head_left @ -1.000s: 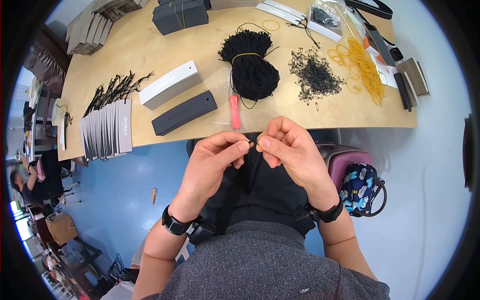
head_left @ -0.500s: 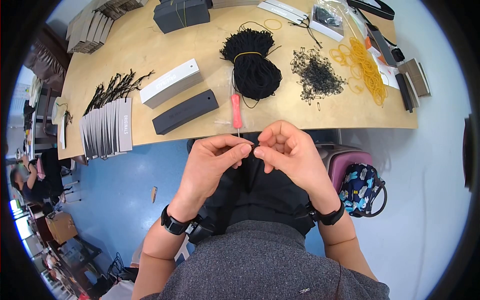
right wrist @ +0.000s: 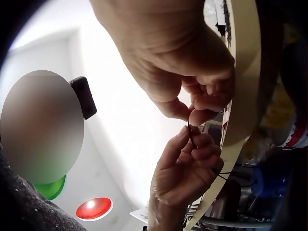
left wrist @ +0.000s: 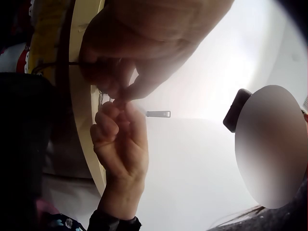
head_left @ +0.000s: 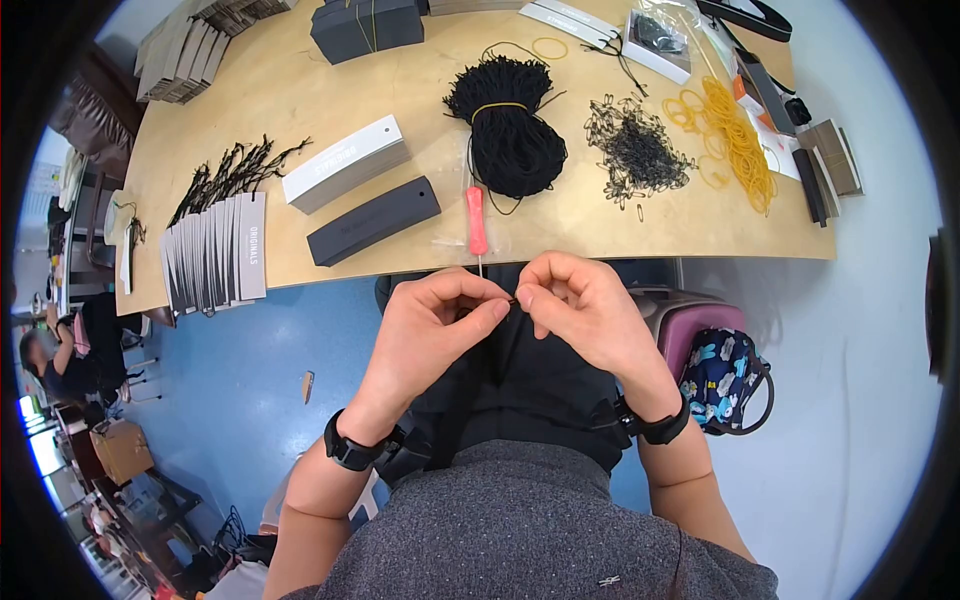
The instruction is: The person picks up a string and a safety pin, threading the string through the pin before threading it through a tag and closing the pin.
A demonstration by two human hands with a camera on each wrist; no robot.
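Note:
In front of the table's near edge, my left hand (head_left: 425, 325) and right hand (head_left: 585, 315) meet fingertip to fingertip. A thin black cord (right wrist: 189, 130) runs between them in the right wrist view, pinched by thumb and finger on both sides. Two fine strands stick out behind the left hand's curled fingers there. The cord's knot or end is hidden by the fingertips. Just beyond the hands, a red-handled tool (head_left: 476, 225) with a thin metal shaft lies at the table edge. Behind it sits a banded bundle of black cords (head_left: 515, 150).
Black safety pins (head_left: 640, 150) lie piled right of the bundle, with yellow rubber bands (head_left: 735, 140) further right. To the left are a white tag stack (head_left: 345, 165), a black tag stack (head_left: 375, 222) and fanned, corded tags (head_left: 215, 250). A flowered bag (head_left: 722, 380) stands below right.
The fingertips shift slightly while staying close together; the left thumb and finger spread a little apart behind their tips. The table things stay in place.

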